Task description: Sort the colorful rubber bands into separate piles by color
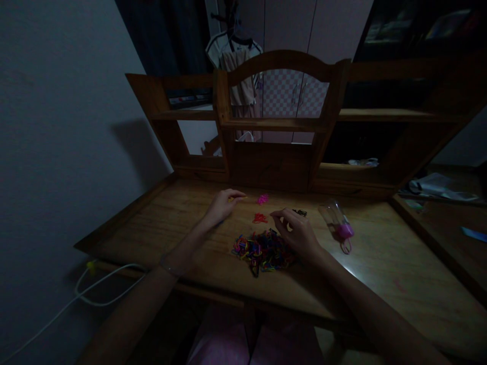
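Observation:
A mixed heap of small colourful rubber bands lies near the front of the wooden desk. Behind it are smaller single-colour piles: red bands, pink bands and black bands. My left hand is left of the pink pile, its thumb and finger pinched on a thin yellow band. More yellow shows under that hand, partly hidden. Over the right edge of the heap is my right hand, fingertips pinched beside the red pile. Whatever is between them is too small and dark to tell.
To the right lies a clear bottle with a purple cap and strap loop. A wooden shelf unit rises along the desk's back edge. A white cable hangs at the left front corner. Plastic bags rest at far right.

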A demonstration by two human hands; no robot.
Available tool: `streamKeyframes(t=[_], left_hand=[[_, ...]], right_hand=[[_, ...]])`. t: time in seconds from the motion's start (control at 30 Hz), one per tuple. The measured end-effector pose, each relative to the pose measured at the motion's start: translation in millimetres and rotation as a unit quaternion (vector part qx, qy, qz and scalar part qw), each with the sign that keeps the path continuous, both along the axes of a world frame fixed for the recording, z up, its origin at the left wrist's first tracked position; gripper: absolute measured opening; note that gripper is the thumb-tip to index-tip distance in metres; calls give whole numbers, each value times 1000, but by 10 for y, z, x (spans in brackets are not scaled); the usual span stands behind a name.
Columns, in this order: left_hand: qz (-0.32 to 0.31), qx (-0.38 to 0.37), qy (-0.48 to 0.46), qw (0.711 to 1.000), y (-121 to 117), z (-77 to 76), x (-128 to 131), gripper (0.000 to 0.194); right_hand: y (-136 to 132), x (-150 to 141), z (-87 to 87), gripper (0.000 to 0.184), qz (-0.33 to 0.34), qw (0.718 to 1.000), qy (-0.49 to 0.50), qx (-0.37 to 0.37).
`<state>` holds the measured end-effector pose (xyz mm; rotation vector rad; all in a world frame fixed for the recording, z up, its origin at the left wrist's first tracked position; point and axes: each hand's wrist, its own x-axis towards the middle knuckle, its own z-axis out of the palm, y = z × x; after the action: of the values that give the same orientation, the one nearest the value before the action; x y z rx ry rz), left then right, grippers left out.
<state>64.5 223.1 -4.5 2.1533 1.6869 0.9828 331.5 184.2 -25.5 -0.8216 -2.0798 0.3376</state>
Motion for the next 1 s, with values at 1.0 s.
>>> streamKeyframes(t=[1.0], left_hand=[[-153,-80,-169,970,-591,227,587,23]], right_hand=[[-18,8,2,24,22,996,-63,62]])
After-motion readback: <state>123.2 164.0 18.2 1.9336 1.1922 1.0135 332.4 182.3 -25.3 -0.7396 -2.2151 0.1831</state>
